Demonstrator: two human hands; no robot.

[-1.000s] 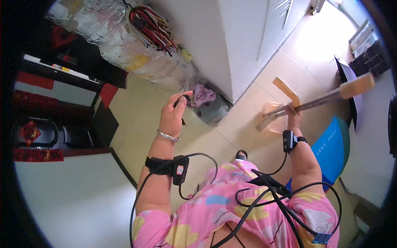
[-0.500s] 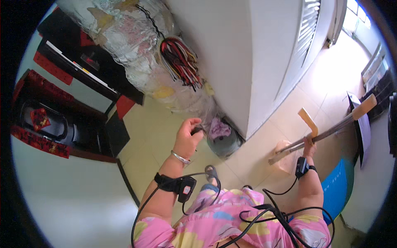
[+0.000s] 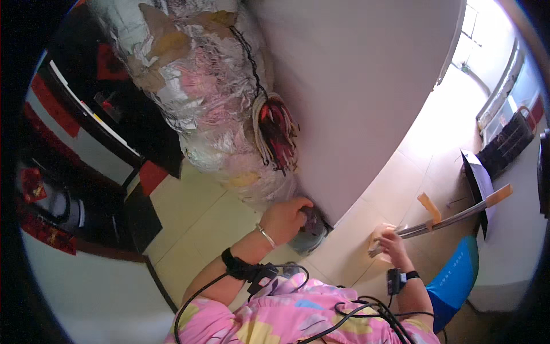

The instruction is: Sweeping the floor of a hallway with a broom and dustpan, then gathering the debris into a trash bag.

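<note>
My left hand (image 3: 283, 221), a bangle on its wrist, reaches over the mouth of a grey bin (image 3: 309, 242). Its fingers are curled together at a dark purplish cloth (image 3: 310, 216); what they pinch is hidden. Off to the right, my right hand (image 3: 393, 249) closes round the lower end of a bundle of thin metal poles (image 3: 461, 221) with beige handles (image 3: 499, 195). The poles slant up to the right. Behind that hand a pale pinkish object (image 3: 380, 231) shows in part. Black strapped devices with cables sit on both forearms.
A tall foil-wrapped column (image 3: 212, 109) with a hanging bundle of coloured cords (image 3: 278, 135) stands beside a white wall (image 3: 355, 97). Dark furniture (image 3: 137, 223) is at left. A blue bag-like item (image 3: 455, 278) and a dark crate (image 3: 507, 143) are at right.
My left hand has moved right and down to the bin's mouth. My right hand has shifted from near the handles to the poles' lower end. The view has swung.
</note>
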